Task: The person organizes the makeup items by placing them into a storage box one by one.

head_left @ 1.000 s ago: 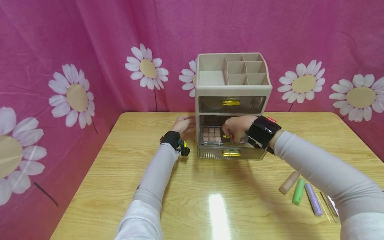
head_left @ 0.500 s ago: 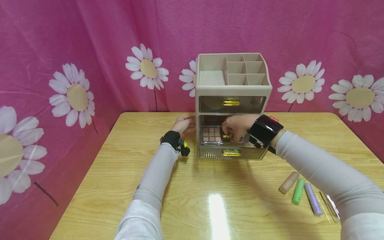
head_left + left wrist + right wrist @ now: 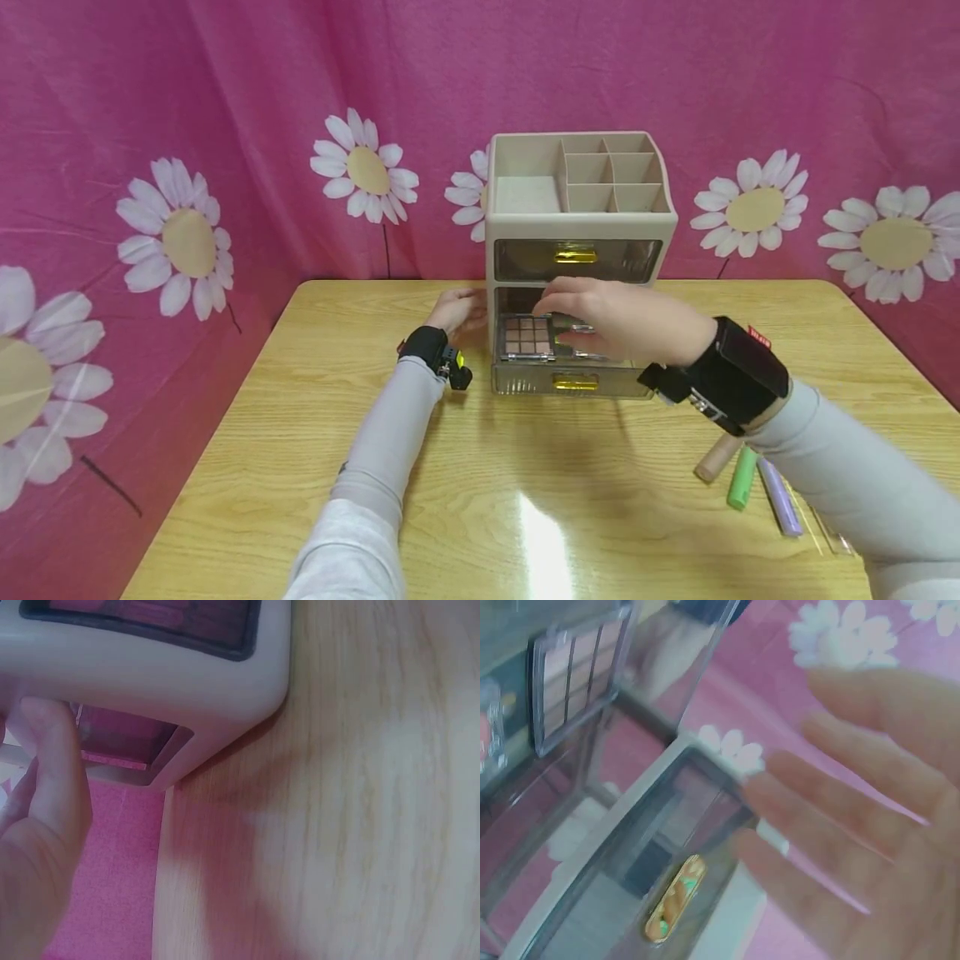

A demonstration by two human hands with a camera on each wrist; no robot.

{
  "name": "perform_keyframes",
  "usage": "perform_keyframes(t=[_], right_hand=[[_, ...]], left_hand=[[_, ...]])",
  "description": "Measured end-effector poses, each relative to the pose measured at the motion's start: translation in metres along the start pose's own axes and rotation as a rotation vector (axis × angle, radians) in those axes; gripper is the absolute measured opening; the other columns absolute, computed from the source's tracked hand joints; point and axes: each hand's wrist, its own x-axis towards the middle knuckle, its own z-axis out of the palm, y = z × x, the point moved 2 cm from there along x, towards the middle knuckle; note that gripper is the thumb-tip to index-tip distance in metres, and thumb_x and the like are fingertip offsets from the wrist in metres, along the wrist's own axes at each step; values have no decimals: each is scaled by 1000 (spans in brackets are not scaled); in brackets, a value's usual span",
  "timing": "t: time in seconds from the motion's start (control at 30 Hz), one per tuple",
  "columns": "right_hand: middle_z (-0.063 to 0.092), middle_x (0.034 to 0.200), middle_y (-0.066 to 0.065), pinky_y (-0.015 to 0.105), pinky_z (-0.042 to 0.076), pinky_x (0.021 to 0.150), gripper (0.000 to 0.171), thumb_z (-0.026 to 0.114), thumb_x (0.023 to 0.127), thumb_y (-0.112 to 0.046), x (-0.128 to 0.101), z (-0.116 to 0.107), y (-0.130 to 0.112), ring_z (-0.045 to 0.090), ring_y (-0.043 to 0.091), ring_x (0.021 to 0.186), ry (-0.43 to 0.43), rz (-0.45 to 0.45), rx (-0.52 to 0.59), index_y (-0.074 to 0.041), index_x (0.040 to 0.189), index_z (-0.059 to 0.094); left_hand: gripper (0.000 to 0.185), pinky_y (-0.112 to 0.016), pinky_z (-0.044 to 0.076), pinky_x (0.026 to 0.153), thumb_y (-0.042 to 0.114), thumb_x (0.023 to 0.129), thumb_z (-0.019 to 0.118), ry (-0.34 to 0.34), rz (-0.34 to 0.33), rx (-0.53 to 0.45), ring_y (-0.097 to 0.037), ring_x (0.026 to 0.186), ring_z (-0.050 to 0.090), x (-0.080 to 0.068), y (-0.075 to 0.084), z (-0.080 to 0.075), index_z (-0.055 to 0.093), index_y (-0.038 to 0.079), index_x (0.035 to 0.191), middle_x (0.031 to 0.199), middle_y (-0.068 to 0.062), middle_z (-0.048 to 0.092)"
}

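A beige desk organizer (image 3: 581,221) stands at the table's far middle, its lower clear drawer (image 3: 525,382) pulled out. An eyeshadow palette (image 3: 527,335) lies in the drawer's left half, also seen in the right wrist view as the palette (image 3: 574,671). My right hand (image 3: 592,321) hovers over the drawer's right half with straight, spread fingers (image 3: 817,817) and holds nothing. My left hand (image 3: 459,310) rests flat against the organizer's left wall (image 3: 150,667), a finger (image 3: 52,765) lying along it. What lies under the right hand is hidden.
The upper drawer (image 3: 577,258) with a gold handle is closed. A beige tube (image 3: 712,460), a green tube (image 3: 741,490), a purple tube (image 3: 780,508) and thin clear sticks lie at the table's (image 3: 300,433) right front. Pink daisy cloth (image 3: 187,167) hangs behind and to the left.
My right hand has let go of a small gold item inside the drawer, lifted out, opened its fingers and drawn back towards me. The left hand has stayed put.
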Motion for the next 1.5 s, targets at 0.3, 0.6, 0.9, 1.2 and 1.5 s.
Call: perform_keyframes(t=[0.3, 0.6, 0.9, 1.2, 1.5], right_hand=[[62, 98, 12, 33, 53, 79, 37, 73, 71, 3, -33, 32, -37, 60, 23, 92, 373, -141, -243, 3, 107, 63], [61, 102, 14, 37, 52, 81, 32, 57, 81, 3, -53, 74, -39, 60, 25, 92, 425, -109, -311, 6, 112, 59], [60, 99, 15, 36, 53, 75, 36, 28, 100, -7, -59, 98, -28, 58, 26, 89, 502, -74, -295, 7, 110, 59], [59, 96, 14, 36, 52, 72, 32, 53, 77, 5, -57, 109, -23, 56, 26, 84, 586, -82, -264, 7, 108, 60], [59, 91, 12, 33, 52, 69, 26, 54, 79, 6, -56, 110, -19, 57, 23, 80, 600, -69, -262, 5, 105, 62]], left_hand=[[41, -34, 47, 92, 4, 94, 47, -5, 9, 9, -27, 110, 53, -1, 1, 0, 42, -1, 134, 128, -18, 51], [38, -33, 47, 91, 7, 94, 50, 6, -1, 38, -24, 107, 55, 1, 1, -1, 49, 3, 131, 125, -14, 55], [38, -33, 47, 91, 5, 94, 48, -5, 18, -1, -27, 110, 54, 0, 0, -1, 47, 0, 131, 126, -17, 53], [38, -33, 47, 91, 4, 94, 47, 1, 21, 0, -27, 108, 54, -1, -1, -2, 45, 0, 132, 126, -17, 52], [38, -34, 48, 90, 4, 94, 47, -4, 28, -11, -22, 97, 57, -3, 0, -1, 45, -2, 132, 123, -20, 53]])
